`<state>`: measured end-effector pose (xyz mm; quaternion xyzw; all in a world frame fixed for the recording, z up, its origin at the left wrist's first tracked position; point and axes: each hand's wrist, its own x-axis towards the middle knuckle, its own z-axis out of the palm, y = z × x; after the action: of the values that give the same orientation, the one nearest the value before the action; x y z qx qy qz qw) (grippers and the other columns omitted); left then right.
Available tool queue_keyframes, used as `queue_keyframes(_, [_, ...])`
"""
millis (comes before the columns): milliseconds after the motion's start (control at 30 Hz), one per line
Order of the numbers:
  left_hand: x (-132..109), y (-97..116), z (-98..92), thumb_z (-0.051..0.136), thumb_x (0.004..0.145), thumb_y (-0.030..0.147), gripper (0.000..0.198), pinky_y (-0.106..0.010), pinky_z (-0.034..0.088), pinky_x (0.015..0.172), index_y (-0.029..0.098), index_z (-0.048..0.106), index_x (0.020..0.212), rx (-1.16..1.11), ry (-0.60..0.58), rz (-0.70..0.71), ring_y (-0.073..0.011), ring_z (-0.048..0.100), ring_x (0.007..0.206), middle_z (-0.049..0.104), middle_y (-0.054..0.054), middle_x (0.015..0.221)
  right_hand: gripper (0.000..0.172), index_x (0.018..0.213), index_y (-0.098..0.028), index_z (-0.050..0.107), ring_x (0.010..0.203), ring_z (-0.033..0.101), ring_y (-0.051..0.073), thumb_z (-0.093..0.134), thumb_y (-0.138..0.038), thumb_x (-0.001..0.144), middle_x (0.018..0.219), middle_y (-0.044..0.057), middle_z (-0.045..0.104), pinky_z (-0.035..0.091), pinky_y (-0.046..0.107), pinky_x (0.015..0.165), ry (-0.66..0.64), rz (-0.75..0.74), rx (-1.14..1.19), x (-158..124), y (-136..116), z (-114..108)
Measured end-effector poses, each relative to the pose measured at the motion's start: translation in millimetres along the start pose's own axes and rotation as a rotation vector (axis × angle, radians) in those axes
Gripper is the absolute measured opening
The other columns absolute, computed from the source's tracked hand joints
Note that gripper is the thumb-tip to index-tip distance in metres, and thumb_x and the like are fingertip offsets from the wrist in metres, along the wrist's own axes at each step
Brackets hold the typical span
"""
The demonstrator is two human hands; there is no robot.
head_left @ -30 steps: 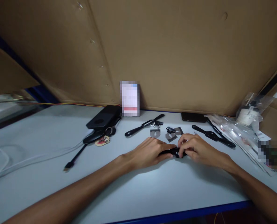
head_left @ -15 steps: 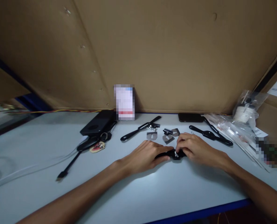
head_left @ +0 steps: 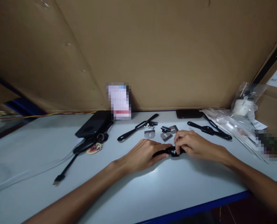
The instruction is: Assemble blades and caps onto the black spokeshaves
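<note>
A black watch with its strap (head_left: 169,152) lies on the pale table (head_left: 152,189) between my hands. My left hand (head_left: 144,154) presses down on the strap's left part, fingers curled over it. My right hand (head_left: 191,143) pinches the watch body from the right with thumb and fingertips. Just beyond my hands lie small grey metal plates (head_left: 149,134) and a small black part (head_left: 165,128).
A second black watch (head_left: 208,130) and a loose strap (head_left: 137,127) lie further back. A black box (head_left: 93,123), a cable (head_left: 66,169) and keys sit left. A phone (head_left: 188,114), plastic bags (head_left: 236,127) and cardboard walls (head_left: 152,53) bound the back and right.
My hands stay on the watch and shift only slightly; the view has drifted so everything sits a little further left and higher in the picture.
</note>
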<state>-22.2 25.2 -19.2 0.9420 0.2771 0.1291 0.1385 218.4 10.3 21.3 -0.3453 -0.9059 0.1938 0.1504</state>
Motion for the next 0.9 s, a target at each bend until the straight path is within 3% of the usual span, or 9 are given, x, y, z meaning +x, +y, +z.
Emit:
queue_keyframes(167, [-0.5,-0.1,-0.8,0.043,0.106,0.044,0.039,-0.031,0.040,0.060,0.023,0.066,0.129,0.015,0.005,0.004,-0.0176,0.065,0.065,0.074,-0.004,0.080,0.043,0.092,-0.020,0.077,0.086,0.061,0.016,0.047,0.008,0.079,0.097,0.005,0.066,0.045,0.030,0.080,0.000,-0.010,0.020,0.5,0.4,0.5])
queue_keyframes(500, [-1.6,-3.6,3.0,0.042,0.106,0.048,0.042,-0.030,0.043,0.061,0.024,0.065,0.130,0.040,0.045,0.014,-0.0165,0.064,0.062,0.074,-0.003,0.079,0.032,0.072,-0.017,0.070,0.086,0.059,0.017,0.051,0.007,0.079,0.091,0.005,0.065,0.043,0.031,0.078,0.009,0.003,-0.068,-0.9,-5.2,0.5])
queue_keyframes(600, [-2.2,-4.5,3.7,0.042,0.106,0.050,0.044,-0.031,0.044,0.061,0.024,0.064,0.132,0.047,0.053,0.008,-0.0175,0.066,0.064,0.075,-0.005,0.082,0.032,0.083,-0.017,0.074,0.091,0.059,0.020,0.051,0.006,0.082,0.094,0.007,0.065,0.044,0.033,0.082,0.042,0.077,-0.131,-0.9,-4.1,-0.3])
queue_keyframes(733, [-1.7,-3.4,2.6,0.041,0.106,0.049,0.042,-0.031,0.043,0.061,0.024,0.065,0.130,0.027,0.030,-0.001,-0.0182,0.066,0.064,0.074,-0.004,0.080,0.046,0.097,-0.022,0.078,0.090,0.060,0.017,0.048,0.009,0.081,0.097,0.005,0.066,0.046,0.031,0.082,0.010,0.000,-0.023,0.1,-2.7,0.0])
queue_keyframes(900, [-0.2,-0.3,0.1,0.044,0.106,0.044,0.037,-0.030,0.042,0.061,0.023,0.066,0.127,-0.006,0.015,-0.009,-0.0168,0.067,0.066,0.075,-0.004,0.084,0.038,0.097,-0.021,0.078,0.090,0.062,0.017,0.053,0.004,0.085,0.099,0.005,0.067,0.048,0.033,0.084,-0.004,0.009,0.030,0.3,-4.9,1.7])
